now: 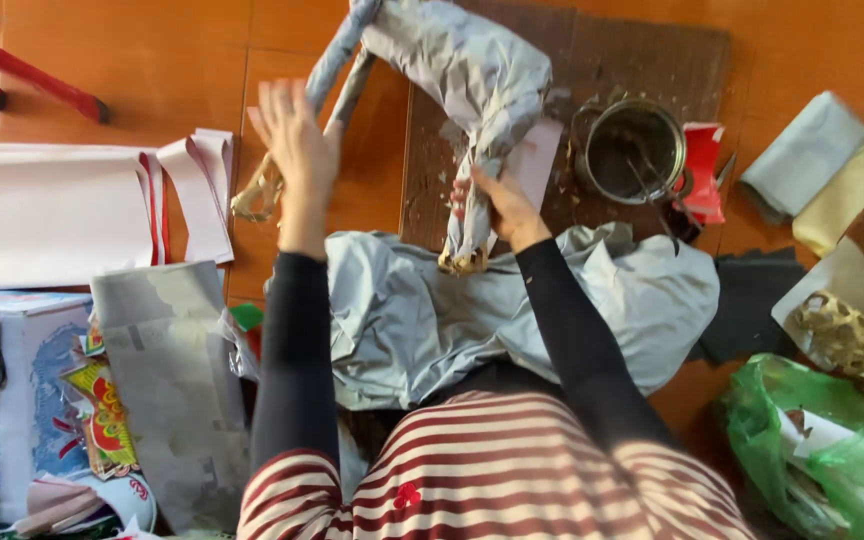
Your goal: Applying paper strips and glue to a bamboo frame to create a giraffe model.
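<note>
Right hand [500, 205] grips the grey paper-wrapped frame [472, 80] beside the glue pot [635, 150]; left hand [294, 135] spread open, empty. She should smooth firmly.

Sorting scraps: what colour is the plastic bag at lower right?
Translucent green, clearest in the head view.

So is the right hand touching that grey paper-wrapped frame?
Touching. The head view shows the right hand gripping the lower part of the grey paper-wrapped frame, fingers wrapped onto the paper.

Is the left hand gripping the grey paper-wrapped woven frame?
No, the left hand is raised open with fingers spread, while only the right hand grips the grey paper-wrapped woven frame.
</note>
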